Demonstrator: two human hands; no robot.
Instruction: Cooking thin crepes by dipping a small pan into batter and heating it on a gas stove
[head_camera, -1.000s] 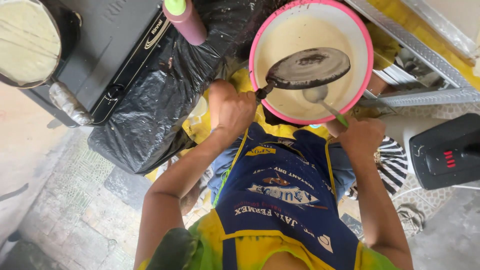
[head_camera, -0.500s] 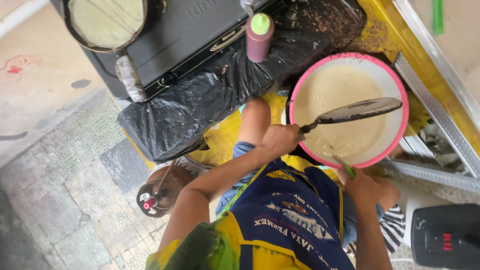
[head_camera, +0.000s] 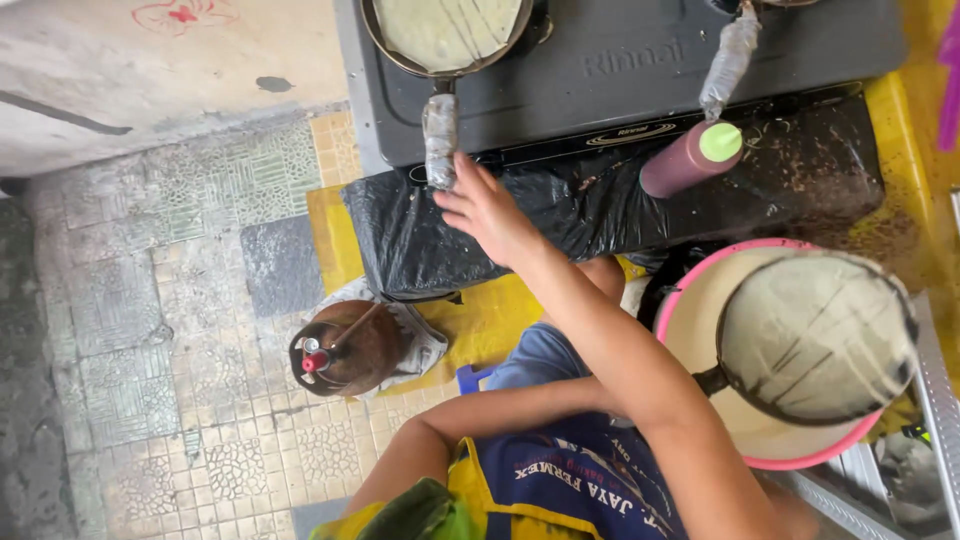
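At eleven o'clock in the view, a round dark frying pan coated with a thin pale batter layer (head_camera: 445, 30) is seated on a black tabletop gas stove (head_camera: 620, 70). Its handle, wrapped in clear plastic film (head_camera: 440, 140), is pointed toward six o'clock. The right hand (head_camera: 490, 210) is stretched across the body to that handle. Its fingers (head_camera: 462, 175) are spread wide and nothing is clasped; the fingertips are seen at the handle's lower end, touching it or just beside it.

A crumpled black plastic sheet (head_camera: 600, 200) is draped under the stove's front edge. On it, at three o'clock from the right hand, a maroon plastic bottle with a green cap (head_camera: 690, 160) is laid tilted. A second film-wrapped handle (head_camera: 730, 55) is seen at twelve o'clock from the bottle.

At four o'clock from the right hand, a second round dark pan smeared with pale batter (head_camera: 815, 335) is held over a pink-rimmed basin of pale batter (head_camera: 690, 330). The left forearm (head_camera: 500, 410) is directed toward this pan's handle, but the left hand is hidden behind the right forearm, so its grip cannot be told.

At seven o'clock from the right hand, a brown metal gas cylinder with a red valve (head_camera: 345, 350) is stood on a patterned tiled floor (head_camera: 150, 300). A dark blue apron (head_camera: 580, 480) is worn.
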